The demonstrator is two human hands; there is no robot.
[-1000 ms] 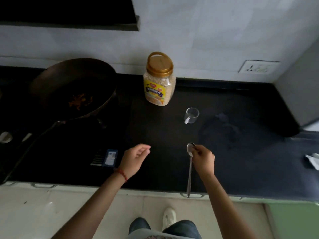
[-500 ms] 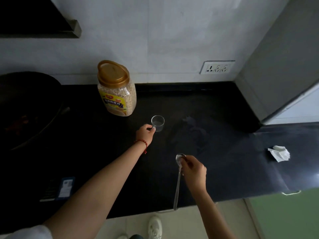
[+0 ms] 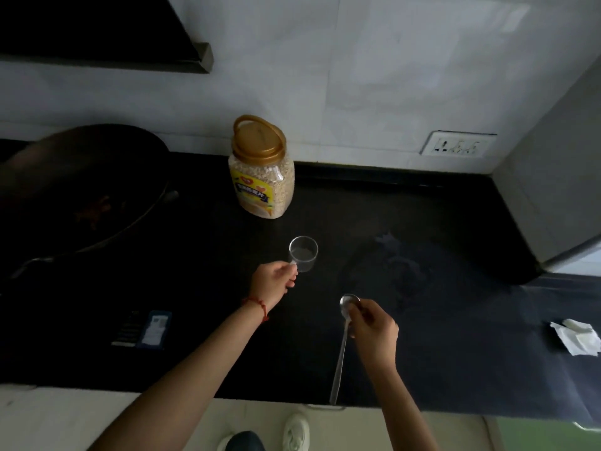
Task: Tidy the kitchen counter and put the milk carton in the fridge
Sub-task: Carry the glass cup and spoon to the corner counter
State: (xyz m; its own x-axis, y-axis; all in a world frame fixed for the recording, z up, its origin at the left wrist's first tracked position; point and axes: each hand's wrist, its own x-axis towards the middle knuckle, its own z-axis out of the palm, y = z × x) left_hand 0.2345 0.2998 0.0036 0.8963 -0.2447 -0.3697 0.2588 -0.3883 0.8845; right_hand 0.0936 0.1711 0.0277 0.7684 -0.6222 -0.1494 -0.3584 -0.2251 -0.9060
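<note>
Head view: the black kitchen counter [image 3: 374, 203] runs from the left edge to the grey fridge side at the right corner. No milk carton shows anywhere in this view.

The left hand [image 3: 273, 283] reaches over the middle of the counter, its fingers curled and pinching the small handle of a clear glass cup [image 3: 304, 254], which stands upright just beyond the fingertips. A red thread [image 3: 257, 304] circles that wrist.

The right hand [image 3: 374, 327] lies nearer the front edge, to the right of the left hand, fingers curled and pinching a long metal spoon [image 3: 343, 346] just below its bowl. The bowl points toward the back wall and the handle reaches back to the front edge of the counter.

Toward the back edge, beyond the cup, stands an oat jar [image 3: 263, 180] with a gold lid. A dark wok [image 3: 81, 183] fills the left end. A small blue-labelled packet [image 3: 153, 328] lies near the front left. A wet patch [image 3: 396, 262] shines right of the cup, and a crumpled white tissue [image 3: 577, 336] lies by the right edge. A wall socket [image 3: 458, 143] sits above the back right corner.
</note>
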